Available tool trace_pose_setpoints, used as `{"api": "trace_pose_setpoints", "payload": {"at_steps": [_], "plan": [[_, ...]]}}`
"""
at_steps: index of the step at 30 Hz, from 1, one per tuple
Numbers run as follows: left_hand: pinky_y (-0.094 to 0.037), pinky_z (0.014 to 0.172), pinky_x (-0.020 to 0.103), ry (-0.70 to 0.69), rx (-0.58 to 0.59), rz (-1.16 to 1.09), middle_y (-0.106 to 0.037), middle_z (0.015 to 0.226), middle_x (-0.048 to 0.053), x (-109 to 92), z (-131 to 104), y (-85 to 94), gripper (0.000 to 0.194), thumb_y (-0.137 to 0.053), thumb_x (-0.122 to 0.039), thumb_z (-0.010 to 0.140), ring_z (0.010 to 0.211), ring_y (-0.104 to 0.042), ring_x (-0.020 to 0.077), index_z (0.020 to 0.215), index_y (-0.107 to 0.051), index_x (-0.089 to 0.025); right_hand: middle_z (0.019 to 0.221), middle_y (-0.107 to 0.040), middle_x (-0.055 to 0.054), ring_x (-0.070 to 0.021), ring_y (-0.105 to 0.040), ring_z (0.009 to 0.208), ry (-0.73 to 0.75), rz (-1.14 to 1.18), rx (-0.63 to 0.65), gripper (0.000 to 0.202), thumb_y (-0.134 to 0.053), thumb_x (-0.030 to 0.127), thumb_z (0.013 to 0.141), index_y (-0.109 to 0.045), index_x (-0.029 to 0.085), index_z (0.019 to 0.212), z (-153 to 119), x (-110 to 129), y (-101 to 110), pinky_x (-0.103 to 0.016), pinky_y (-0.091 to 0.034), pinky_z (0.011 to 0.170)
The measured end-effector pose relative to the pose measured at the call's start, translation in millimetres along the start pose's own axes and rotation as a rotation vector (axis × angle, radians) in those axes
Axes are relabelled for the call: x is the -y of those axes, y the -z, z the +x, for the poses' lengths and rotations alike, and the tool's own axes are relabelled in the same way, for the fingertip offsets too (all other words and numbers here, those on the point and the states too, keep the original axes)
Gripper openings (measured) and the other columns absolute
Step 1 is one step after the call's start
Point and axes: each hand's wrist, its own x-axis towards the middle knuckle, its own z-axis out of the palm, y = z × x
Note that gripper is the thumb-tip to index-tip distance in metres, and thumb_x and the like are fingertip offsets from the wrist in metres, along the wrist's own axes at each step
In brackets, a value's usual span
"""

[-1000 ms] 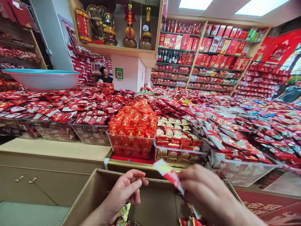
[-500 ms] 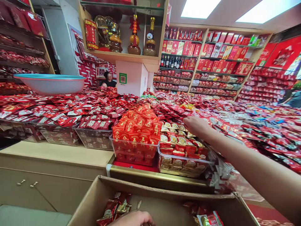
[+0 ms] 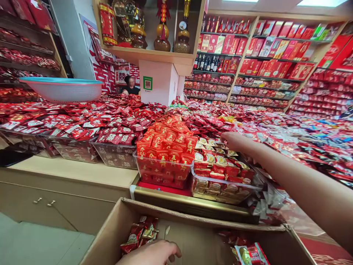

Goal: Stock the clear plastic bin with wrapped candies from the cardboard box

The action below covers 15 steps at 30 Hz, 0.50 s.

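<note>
My right hand (image 3: pixel 236 142) reaches over the back of a clear plastic bin (image 3: pixel 228 187) holding rows of gold-and-red wrapped durian candies (image 3: pixel 216 160). Its fingers are bent down together among the rear candies, and the fingertips are hidden. Low in an open cardboard box (image 3: pixel 193 217), my left hand (image 3: pixel 156 252) hangs with loosely bent fingers apart, and I see nothing in it. Beside it, red-and-gold candy packets (image 3: pixel 140 233) lie in the box's left corner. More packets (image 3: pixel 249 252) lie at the box's right side, one with a green-and-red wrapper.
Left of the durian candies stands a bin of orange-red packets (image 3: pixel 168 154). Further bins of red sweets (image 3: pixel 116 138) line the counter (image 3: pixel 82 171). A blue-rimmed basin (image 3: pixel 62 90) sits on the heaps. Behind a white pillar (image 3: pixel 156 84), a person is partly visible.
The view has shifted, so the shelves sit higher in the picture and the bins further right. My left hand shows more, its fingers now visible. My right hand stays at the durian candies' rear edge.
</note>
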Motion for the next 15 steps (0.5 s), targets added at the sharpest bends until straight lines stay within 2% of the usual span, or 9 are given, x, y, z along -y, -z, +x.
{"api": "trace_pose_setpoints", "payload": {"at_steps": [7, 10, 13, 15], "plan": [[-0.045, 0.067, 0.035, 0.016, -0.032, 0.027, -0.066, 0.094, 0.007, 17.0, 5.6, -7.7, 0.042, -0.054, -0.036, 0.065, 0.082, -0.060, 0.0272, 0.105, -0.058, -0.028, 0.089, -0.063, -0.012, -0.0227, -0.056, 0.084, -0.038, 0.033, -0.027, 0.030, -0.049, 0.005, 0.060, -0.059, 0.010, 0.087, -2.4, 1.7, -2.7, -0.025, -0.039, 0.064], [-0.044, 0.070, 0.039, 0.046, -0.065, 0.052, -0.065, 0.098, 0.010, 29.2, 9.8, -13.4, 0.045, -0.056, -0.038, 0.063, 0.087, -0.059, 0.0308, 0.106, -0.058, -0.027, 0.088, -0.063, -0.013, -0.0238, -0.057, 0.083, -0.050, 0.060, -0.094, 0.028, -0.046, 0.006, 0.063, -0.060, 0.010, 0.086, -4.0, 3.7, 9.0, -0.027, -0.039, 0.065], [-0.041, 0.075, 0.040, 0.049, -0.083, 0.059, -0.063, 0.099, 0.010, 43.6, 16.5, -24.4, 0.041, -0.058, -0.037, 0.060, 0.092, -0.056, 0.0315, 0.099, -0.062, -0.025, 0.091, -0.062, -0.011, -0.0200, -0.056, 0.084, -0.055, 0.126, -0.220, 0.024, -0.042, 0.011, 0.070, -0.060, 0.013, 0.087, -25.0, 21.8, 33.8, -0.025, -0.039, 0.068], [-0.040, 0.077, 0.039, 0.022, -0.066, 0.041, -0.064, 0.094, 0.009, 51.5, 21.0, -34.7, 0.031, -0.056, -0.034, 0.062, 0.092, -0.055, 0.0295, 0.090, -0.065, -0.023, 0.088, -0.062, -0.007, -0.0159, -0.056, 0.078, -0.002, 0.290, -0.329, 0.021, -0.042, 0.017, 0.074, -0.059, 0.015, 0.087, -55.4, 49.7, 47.0, -0.023, -0.040, 0.067]]}}
